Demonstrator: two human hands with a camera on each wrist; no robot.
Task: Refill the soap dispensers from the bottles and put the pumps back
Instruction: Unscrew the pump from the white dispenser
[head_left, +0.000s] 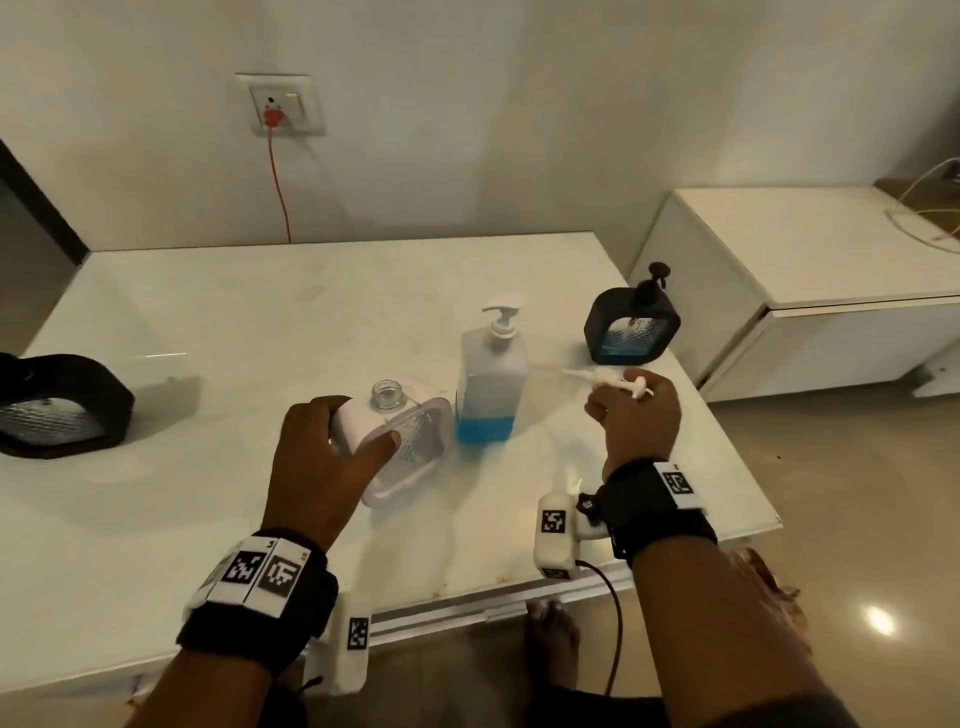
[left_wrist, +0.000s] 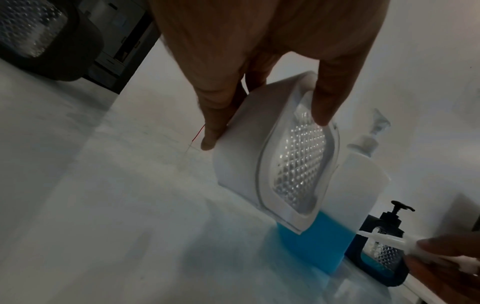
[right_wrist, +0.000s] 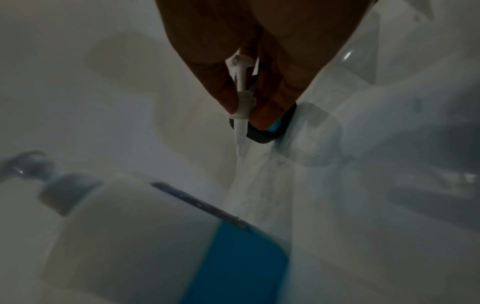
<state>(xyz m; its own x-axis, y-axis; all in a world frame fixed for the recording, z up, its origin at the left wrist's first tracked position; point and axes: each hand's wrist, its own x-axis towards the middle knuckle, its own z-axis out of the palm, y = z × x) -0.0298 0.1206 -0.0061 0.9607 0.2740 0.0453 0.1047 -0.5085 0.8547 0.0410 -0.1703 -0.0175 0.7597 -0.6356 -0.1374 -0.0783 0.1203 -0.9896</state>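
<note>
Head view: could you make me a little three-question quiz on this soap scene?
1. True or false: the white dispenser has its pump on.
2. Which hand holds the white pump? A left hand B right hand
3. What colour is the liquid in the refill bottle?

Key: 1 false, its neck is open; 2 B; 3 blue.

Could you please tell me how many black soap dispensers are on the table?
2: one black dispenser with its pump on at the far right, another black dispenser at the left edge, partly cropped.
</note>
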